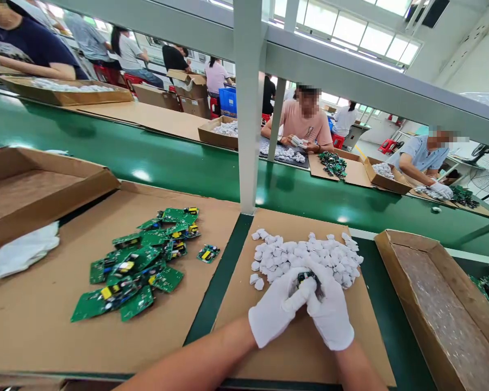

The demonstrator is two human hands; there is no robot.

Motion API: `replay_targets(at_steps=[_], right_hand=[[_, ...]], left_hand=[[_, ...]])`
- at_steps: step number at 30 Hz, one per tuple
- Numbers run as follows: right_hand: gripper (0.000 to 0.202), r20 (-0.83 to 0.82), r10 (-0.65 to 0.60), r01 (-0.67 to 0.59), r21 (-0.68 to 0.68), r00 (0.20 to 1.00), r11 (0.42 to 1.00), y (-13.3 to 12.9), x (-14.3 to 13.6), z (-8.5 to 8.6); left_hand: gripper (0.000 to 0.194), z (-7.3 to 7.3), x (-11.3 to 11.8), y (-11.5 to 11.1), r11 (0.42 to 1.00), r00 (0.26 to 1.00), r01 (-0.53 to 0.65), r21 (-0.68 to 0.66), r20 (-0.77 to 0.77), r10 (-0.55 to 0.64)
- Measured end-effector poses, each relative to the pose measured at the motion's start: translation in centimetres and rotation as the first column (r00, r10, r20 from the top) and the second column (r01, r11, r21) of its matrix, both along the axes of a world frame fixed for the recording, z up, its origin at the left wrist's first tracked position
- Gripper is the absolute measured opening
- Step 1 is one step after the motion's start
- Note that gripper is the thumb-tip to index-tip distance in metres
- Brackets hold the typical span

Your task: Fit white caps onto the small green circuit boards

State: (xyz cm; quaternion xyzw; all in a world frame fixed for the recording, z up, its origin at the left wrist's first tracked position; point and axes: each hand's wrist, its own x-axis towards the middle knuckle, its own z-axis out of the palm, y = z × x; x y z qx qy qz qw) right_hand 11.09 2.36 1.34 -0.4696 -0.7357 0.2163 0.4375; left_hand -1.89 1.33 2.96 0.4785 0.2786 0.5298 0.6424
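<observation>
My left hand [274, 310] and my right hand [331, 314], both in white gloves, come together over the cardboard sheet [285, 355]. Their fingers close around a small circuit board [305, 278] with dark parts; most of it is hidden by the gloves. Just beyond them lies a heap of small white plastic pieces [285, 254], partly covered by my fingers. To the left, a loose pile of green circuit boards [140, 260] with yellow and blue components rests on another cardboard sheet [36, 326]. One small board [208, 253] lies apart from that pile.
A shallow cardboard box [415, 304] stands at the right, and another box [36, 190] at the left beside a white cloth-like item [22, 252]. A grey post [248, 108] rises ahead. Across the green conveyor belt [179, 174], several people work with similar parts.
</observation>
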Motion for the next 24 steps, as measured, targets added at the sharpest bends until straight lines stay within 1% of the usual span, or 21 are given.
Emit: replay_targets(at_steps=[2,3,7,9,11,13,15,17,20,22,24], right_hand=[[0.044,0.029,0.05,-0.053,0.109,0.998,0.993,0.1,0.0,-0.4],[0.045,0.039,0.062,-0.066,0.123,0.997,0.99,0.1,0.0,-0.6],[0.053,0.081,0.07,-0.073,0.025,0.994,0.997,-0.2,0.1,-0.4],[0.055,0.112,0.056,-0.061,0.044,0.992,0.997,-0.4,0.0,-0.1],[0.053,0.135,0.006,-0.025,0.137,0.991,0.99,-0.6,-0.1,0.2],[0.05,0.174,-0.044,-0.002,0.255,0.984,0.967,-0.5,-0.1,0.4],[0.044,0.248,-0.066,-0.024,0.342,0.967,0.94,-0.4,0.1,0.4],[0.033,0.303,-0.068,-0.053,0.374,0.951,0.926,-0.3,0.5,0.4],[0.023,0.275,-0.067,-0.029,0.331,0.959,0.943,-0.3,1.1,0.3],[0.024,0.229,0.008,-0.06,0.221,0.973,0.973,-0.5,1.3,0.4],[0.032,0.094,0.092,-0.1,0.075,0.991,0.992,-0.7,1.4,0.5]], left_hand=[[0.032,-0.1,0.1,0.1,0.999,1.0,0.019,-0.028,0.014,-0.019],[0.034,-0.1,0.1,0.2,0.997,0.998,0.049,-0.06,0.029,-0.047],[0.04,-0.8,0.0,0.5,0.961,0.976,0.191,-0.2,0.147,-0.163],[0.04,-1.3,-0.1,0.6,0.934,0.956,0.242,-0.261,0.227,-0.184],[0.038,-1.8,0.0,0.7,0.919,0.94,0.266,-0.29,0.289,-0.181],[0.033,-2.3,0.1,0.9,0.92,0.936,0.259,-0.293,0.313,-0.163],[0.03,-2.5,0.2,1.0,0.922,0.939,0.242,-0.301,0.314,-0.144],[0.031,-2.4,0.3,1.0,0.905,0.936,0.257,-0.338,0.322,-0.146],[0.033,-2.0,0.3,0.9,0.885,0.931,0.281,-0.373,0.328,-0.157],[0.032,-1.9,0.1,0.8,0.891,0.939,0.256,-0.374,0.315,-0.138],[0.033,-2.1,0.0,0.8,0.895,0.942,0.239,-0.376,0.314,-0.12]])
